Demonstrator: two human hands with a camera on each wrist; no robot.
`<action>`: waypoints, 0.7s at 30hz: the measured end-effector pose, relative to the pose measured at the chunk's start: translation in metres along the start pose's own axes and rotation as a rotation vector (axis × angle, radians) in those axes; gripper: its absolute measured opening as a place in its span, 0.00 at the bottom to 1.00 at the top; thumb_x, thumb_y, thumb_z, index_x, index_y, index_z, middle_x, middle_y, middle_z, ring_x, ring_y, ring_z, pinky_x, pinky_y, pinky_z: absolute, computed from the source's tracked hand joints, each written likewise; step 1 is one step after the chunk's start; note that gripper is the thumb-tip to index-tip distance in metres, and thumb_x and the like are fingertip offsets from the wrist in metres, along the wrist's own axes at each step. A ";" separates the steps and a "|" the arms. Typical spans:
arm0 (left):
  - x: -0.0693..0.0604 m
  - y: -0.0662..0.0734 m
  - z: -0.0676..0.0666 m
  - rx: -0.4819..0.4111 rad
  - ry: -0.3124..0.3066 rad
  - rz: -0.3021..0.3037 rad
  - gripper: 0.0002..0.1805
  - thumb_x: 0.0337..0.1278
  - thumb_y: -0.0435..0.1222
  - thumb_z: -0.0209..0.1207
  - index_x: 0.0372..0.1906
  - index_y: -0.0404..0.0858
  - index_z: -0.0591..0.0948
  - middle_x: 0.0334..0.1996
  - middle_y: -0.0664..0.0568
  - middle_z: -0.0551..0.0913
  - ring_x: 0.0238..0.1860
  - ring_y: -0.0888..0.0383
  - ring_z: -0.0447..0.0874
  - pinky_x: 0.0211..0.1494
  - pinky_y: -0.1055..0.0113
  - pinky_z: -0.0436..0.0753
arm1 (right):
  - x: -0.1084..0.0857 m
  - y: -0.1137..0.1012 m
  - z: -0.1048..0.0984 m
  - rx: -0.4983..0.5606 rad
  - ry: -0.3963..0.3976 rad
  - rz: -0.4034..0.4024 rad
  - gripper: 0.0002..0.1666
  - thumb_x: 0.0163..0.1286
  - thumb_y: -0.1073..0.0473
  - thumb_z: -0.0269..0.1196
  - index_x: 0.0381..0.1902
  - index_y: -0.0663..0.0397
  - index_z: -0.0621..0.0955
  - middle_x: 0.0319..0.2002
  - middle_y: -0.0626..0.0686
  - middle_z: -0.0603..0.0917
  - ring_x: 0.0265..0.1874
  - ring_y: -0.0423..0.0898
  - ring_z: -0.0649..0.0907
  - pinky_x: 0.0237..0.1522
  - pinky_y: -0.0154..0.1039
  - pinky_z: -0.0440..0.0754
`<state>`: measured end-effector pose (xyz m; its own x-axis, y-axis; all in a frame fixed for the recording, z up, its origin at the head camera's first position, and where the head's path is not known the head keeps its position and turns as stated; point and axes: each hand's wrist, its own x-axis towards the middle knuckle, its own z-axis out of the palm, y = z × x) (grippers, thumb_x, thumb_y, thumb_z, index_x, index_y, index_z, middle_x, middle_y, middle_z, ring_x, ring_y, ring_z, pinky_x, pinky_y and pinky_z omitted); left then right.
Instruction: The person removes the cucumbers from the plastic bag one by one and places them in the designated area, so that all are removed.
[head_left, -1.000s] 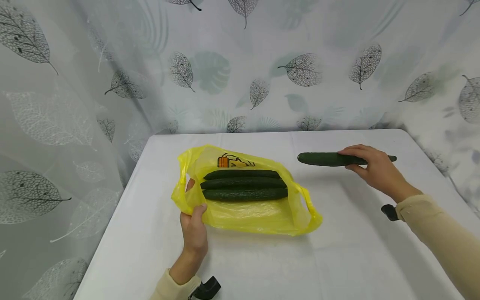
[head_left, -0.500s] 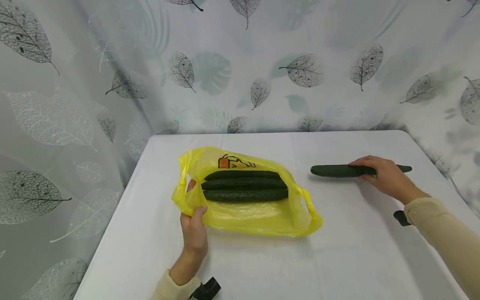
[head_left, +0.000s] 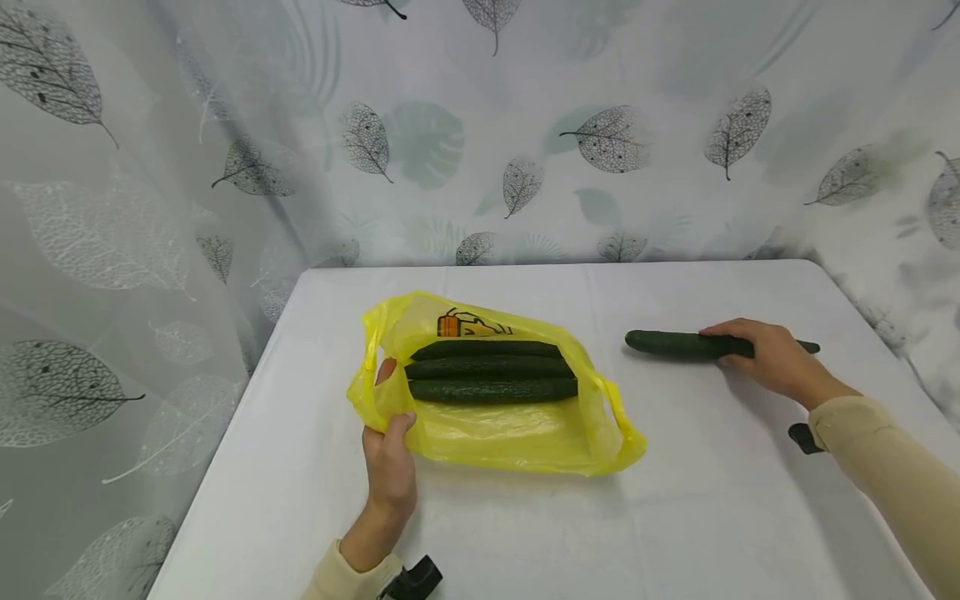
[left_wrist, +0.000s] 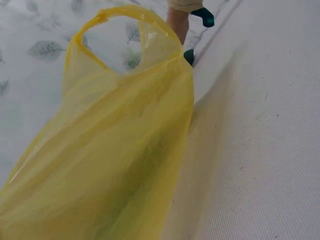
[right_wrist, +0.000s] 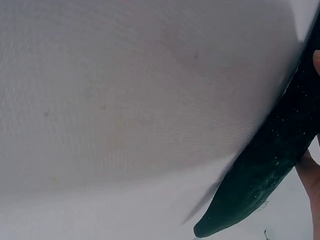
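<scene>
My left hand (head_left: 390, 467) grips the left side of a yellow plastic bag (head_left: 517, 437), its thumb over the near rim and a fingertip showing through the handle hole. The bag's mouth gapes toward me, with three dark green cucumbers (head_left: 491, 367) lying side by side inside. To the right of the bag, my right hand (head_left: 772, 358) holds a single cucumber (head_left: 663, 343) across its middle, low at the tabletop. In the right wrist view that cucumber (right_wrist: 255, 175) runs diagonally along the white cloth. The left wrist view shows the bag's outer side (left_wrist: 115, 150) and one handle loop.
A white cloth-covered table (head_left: 525, 533) lies under everything. Behind it and along both sides hangs a leaf-patterned curtain (head_left: 540, 125). Black devices are strapped at both wrists, such as the left wrist camera (head_left: 412, 579).
My right hand has moved the cucumber down toward the tabletop and slightly to the right, then nearly stopped. The left hand and the bag have stayed almost still.
</scene>
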<state>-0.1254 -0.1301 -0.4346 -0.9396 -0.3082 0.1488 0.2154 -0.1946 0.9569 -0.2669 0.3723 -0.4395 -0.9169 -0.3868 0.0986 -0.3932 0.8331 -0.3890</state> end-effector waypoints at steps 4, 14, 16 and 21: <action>-0.001 0.001 -0.001 0.008 -0.013 0.002 0.36 0.62 0.26 0.40 0.78 0.34 0.56 0.76 0.50 0.59 0.72 0.53 0.57 0.73 0.70 0.57 | 0.002 -0.002 -0.002 0.006 -0.028 0.027 0.33 0.59 0.71 0.70 0.64 0.55 0.79 0.61 0.67 0.78 0.62 0.72 0.71 0.58 0.69 0.68; 0.000 0.001 -0.002 -0.020 -0.069 0.054 0.39 0.58 0.23 0.36 0.79 0.36 0.56 0.78 0.43 0.56 0.75 0.50 0.55 0.73 0.71 0.58 | 0.007 -0.005 -0.002 0.039 -0.147 0.155 0.42 0.62 0.58 0.73 0.72 0.58 0.70 0.68 0.72 0.69 0.66 0.75 0.63 0.62 0.73 0.60; -0.001 0.002 -0.002 -0.005 -0.065 0.041 0.39 0.59 0.24 0.36 0.79 0.37 0.56 0.77 0.44 0.56 0.75 0.52 0.56 0.73 0.71 0.57 | 0.007 -0.004 -0.001 0.043 -0.147 0.153 0.45 0.61 0.56 0.73 0.73 0.58 0.68 0.69 0.72 0.68 0.67 0.75 0.62 0.64 0.73 0.57; -0.001 0.003 -0.002 -0.006 -0.065 0.039 0.38 0.59 0.24 0.36 0.79 0.37 0.56 0.77 0.45 0.56 0.75 0.51 0.54 0.73 0.71 0.57 | 0.009 -0.005 0.002 0.047 -0.124 0.110 0.50 0.59 0.50 0.75 0.73 0.61 0.67 0.69 0.71 0.68 0.69 0.73 0.62 0.69 0.71 0.47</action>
<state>-0.1232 -0.1323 -0.4329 -0.9457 -0.2549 0.2015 0.2531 -0.1891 0.9488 -0.2726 0.3637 -0.4386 -0.9375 -0.3427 -0.0598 -0.2848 0.8547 -0.4340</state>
